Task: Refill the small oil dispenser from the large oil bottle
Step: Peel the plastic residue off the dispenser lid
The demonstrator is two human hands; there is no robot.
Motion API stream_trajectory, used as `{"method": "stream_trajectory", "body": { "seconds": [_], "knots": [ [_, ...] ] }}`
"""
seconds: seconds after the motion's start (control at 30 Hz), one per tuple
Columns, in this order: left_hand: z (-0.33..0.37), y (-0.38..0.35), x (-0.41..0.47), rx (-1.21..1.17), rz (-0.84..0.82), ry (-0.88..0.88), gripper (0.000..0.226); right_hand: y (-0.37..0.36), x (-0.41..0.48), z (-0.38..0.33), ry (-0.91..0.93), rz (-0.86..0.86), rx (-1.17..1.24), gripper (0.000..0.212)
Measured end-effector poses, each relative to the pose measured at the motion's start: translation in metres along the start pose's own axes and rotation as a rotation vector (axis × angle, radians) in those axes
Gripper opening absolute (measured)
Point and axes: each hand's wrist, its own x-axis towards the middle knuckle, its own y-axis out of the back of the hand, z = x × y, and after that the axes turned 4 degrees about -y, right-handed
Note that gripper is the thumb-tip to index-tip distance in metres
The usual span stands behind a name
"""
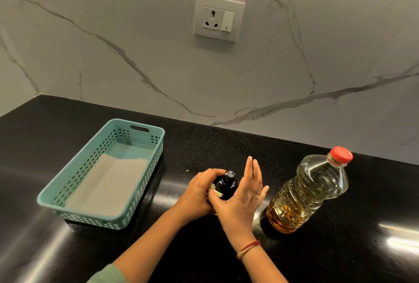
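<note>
We find the small oil dispenser (226,184), a dark bottle with a metal top (229,174), standing on the black countertop (226,142) near the front edge. Our left hand (199,192) curls round its body and grips it. Our right hand (244,194) is just beside it on the other side, fingers straight and spread, thumb toward the dispenser, holding nothing.

The top looks to be in place, so we judge the refill has barely begun: the dispenser is not yet opened. To our right the large oil bottle (310,192) stands upright with its red cap (341,154) on, amber oil showing in its lower part, and no hand on it. Uncapping both, pouring and closing up all seem left to do.

To the left sits a teal plastic basket (90,220), and a wall socket (218,17) is set in the marble behind.
</note>
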Motion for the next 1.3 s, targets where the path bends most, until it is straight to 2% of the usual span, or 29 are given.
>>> {"method": "stream_trajectory", "body": {
  "seconds": [0.17, 0.3, 0.53, 0.6, 0.73, 0.8, 0.9, 0.97, 1.17, 1.3],
  "knots": [
    [-0.005, -0.004, 0.001, 0.026, 0.053, -0.008, 0.051, -0.007, 0.006, -0.008, -0.002, 0.004, -0.122, 0.119],
    [-0.004, -0.006, 0.001, 0.042, 0.071, -0.003, 0.048, -0.005, 0.005, -0.007, 0.007, 0.032, -0.13, 0.119],
    [0.0, -0.006, -0.001, 0.088, 0.104, -0.026, 0.061, 0.017, -0.012, 0.014, 0.038, 0.099, -0.088, 0.113],
    [0.0, -0.006, -0.002, 0.103, 0.1, -0.037, 0.066, 0.025, -0.016, 0.024, 0.036, 0.105, -0.017, 0.1],
    [-0.003, -0.006, -0.004, 0.07, 0.069, -0.037, 0.07, 0.031, -0.018, 0.04, -0.07, 0.032, 0.275, 0.042],
    [-0.004, -0.006, -0.004, 0.018, 0.054, -0.034, 0.073, 0.03, -0.015, 0.044, -0.165, -0.023, 0.435, 0.023],
    [-0.004, -0.006, -0.006, -0.014, 0.046, -0.05, 0.074, 0.031, -0.006, 0.041, -0.294, -0.069, 0.611, 0.022],
    [-0.005, -0.006, -0.007, -0.021, 0.032, -0.049, 0.079, 0.032, 0.002, 0.04, -0.305, -0.087, 0.667, 0.021],
    [-0.004, -0.008, -0.011, 0.035, 0.039, -0.031, 0.09, 0.019, -0.002, 0.047, -0.376, -0.098, 0.669, 0.02],
    [-0.009, -0.007, -0.011, 0.027, 0.048, -0.005, 0.092, 0.005, -0.017, 0.054, -0.574, -0.192, 0.707, 0.019]
  ]
}}
